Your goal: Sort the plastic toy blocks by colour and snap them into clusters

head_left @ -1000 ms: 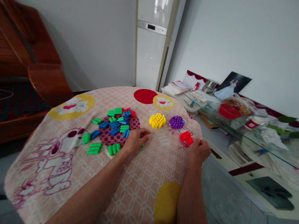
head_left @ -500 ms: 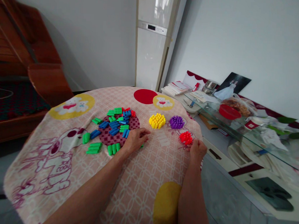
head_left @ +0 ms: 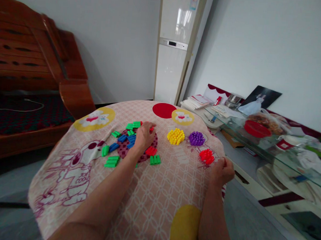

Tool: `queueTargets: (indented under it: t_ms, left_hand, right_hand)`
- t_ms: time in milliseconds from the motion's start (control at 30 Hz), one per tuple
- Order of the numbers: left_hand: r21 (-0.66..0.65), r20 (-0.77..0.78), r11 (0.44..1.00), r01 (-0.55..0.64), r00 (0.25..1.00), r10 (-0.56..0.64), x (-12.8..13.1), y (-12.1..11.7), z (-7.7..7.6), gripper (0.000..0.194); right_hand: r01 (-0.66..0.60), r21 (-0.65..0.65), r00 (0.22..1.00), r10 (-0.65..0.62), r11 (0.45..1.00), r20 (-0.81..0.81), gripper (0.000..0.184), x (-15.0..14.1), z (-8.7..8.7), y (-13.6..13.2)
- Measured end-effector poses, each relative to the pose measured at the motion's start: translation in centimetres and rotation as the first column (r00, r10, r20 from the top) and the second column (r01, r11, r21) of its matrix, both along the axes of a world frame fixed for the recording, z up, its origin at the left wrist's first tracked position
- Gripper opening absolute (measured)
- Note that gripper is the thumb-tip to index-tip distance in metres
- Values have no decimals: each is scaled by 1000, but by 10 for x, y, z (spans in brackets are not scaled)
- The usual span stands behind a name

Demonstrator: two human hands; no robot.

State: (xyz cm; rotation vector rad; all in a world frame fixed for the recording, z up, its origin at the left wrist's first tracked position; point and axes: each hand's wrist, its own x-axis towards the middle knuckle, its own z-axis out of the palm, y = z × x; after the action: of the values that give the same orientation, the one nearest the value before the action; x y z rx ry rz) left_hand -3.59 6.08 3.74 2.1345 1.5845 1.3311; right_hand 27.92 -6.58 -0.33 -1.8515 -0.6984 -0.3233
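Note:
My left hand (head_left: 145,137) is over the far side of the loose plastic blocks, fingers curled down on a red plastic block (head_left: 151,129). Around it lie green blocks (head_left: 111,161) and blue blocks (head_left: 131,140) made of short joined tubes. Nearer me, another red block (head_left: 151,151) lies beside a green block (head_left: 155,160). My right hand (head_left: 222,170) is closed at the table's right edge, just right of a red cluster (head_left: 206,156) of upright pieces. Whatever its fingers hold is hidden. A purple cluster (head_left: 196,138) and a yellow cluster (head_left: 175,136) stand farther back.
A patterned cloth (head_left: 156,195) covers the rounded table. To the right is a glass-topped stand (head_left: 238,133) with papers, a red bowl (head_left: 258,129) and a cup. A wooden bench (head_left: 75,93) stands at left, a tall white cabinet unit (head_left: 170,70) behind.
My left hand has moved away from me to the far blocks, uncovering a red and a green block. My right hand has drawn slightly back from the red cluster. The view has shifted.

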Motion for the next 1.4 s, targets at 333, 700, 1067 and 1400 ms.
queueTargets:
  t_ms: [333,700,1067,1400]
  left_hand:
    - [-221,-261,923,-314,931,255,-28,93,1,34]
    - [-362,-429,932,31,882,-195,-38,66,2,34]
    - [-321,-241,941,107,952,-191,-59,-9,17,40]
    - [-271,19,801,535,834,-551,40,-47,5,46]
  right_hand:
    - [-28,39,999,27,999,30,35,-6,1,0]
    - [-53,48,998,51,997,45,35,-9,2,1]
    - [-190,207,960,138,960,243,29,-29,-1,9]
    - [-751,3,660,751,660,14,36,-87,4,9]
